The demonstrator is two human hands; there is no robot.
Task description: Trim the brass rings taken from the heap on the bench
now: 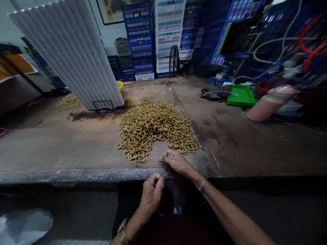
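Note:
A heap of gold-coloured rings (155,124) lies on the worktable (76,144). My right hand (178,163) is closed at the near edge of the heap, just above the tabletop. Between its thumb and fingers shows a small grey pointed piece (170,155), whose kind I cannot make out. A small gold-coloured bit, perhaps a ring seen edge-on, sticks out at the fingertips. My left hand (152,192) is held in front of the table's edge, thumb pressed against curled fingers. A faint thin line runs from it towards the table; what it grips is hidden.
A tall white corrugated panel (74,54) leans in a black wire stand (103,106) at left. Behind it is a smaller ring pile (68,101). At right are a green tray (240,96), a dark cloth (216,93) and a pink bottle (268,103). Stacked crates (140,46) stand behind.

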